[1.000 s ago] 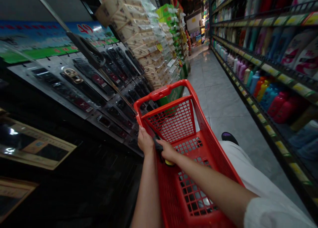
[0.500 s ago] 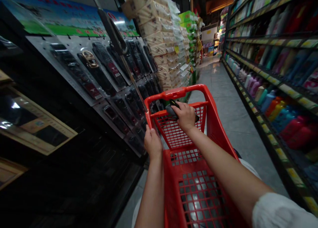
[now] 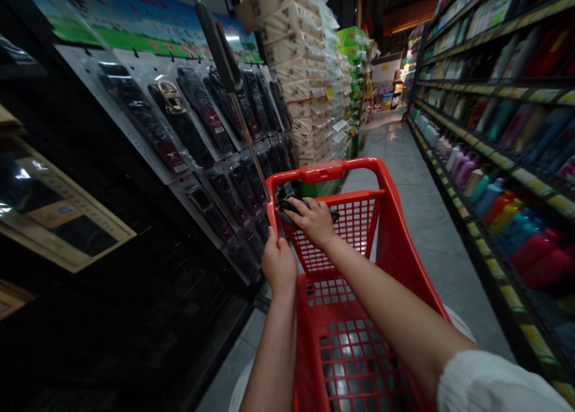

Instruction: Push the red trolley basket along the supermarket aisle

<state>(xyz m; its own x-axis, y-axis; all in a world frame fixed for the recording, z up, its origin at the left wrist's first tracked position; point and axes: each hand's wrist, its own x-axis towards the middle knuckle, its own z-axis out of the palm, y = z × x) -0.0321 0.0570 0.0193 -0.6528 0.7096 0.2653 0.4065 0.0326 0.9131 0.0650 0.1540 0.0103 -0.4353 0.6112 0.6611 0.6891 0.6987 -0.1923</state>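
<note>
My left hand (image 3: 279, 262) is wrapped round the left rim of a red plastic shopping basket (image 3: 399, 220) with grid walls. Over the far end of the basket, my right hand (image 3: 318, 223) lies on a black and grey item (image 3: 287, 209) of a kind I cannot make out. Its fingers curl over the item's top, and part of it stays hidden beneath them. A metal pull rod (image 3: 248, 142) with a dark grip rises from the basket's far left corner.
On the left, packaged belts (image 3: 179, 118) hang on a white display panel. Beyond them rise tall stacks of wrapped beige packs (image 3: 300, 70) and green packs (image 3: 353, 58). Shelves of colourful bottles (image 3: 503, 205) line the right side of a grey tiled aisle (image 3: 395, 154).
My right hand has shifted left with the black and grey item, towards the basket's far left corner. My left hand keeps its hold on the rim. The view has shifted slightly.
</note>
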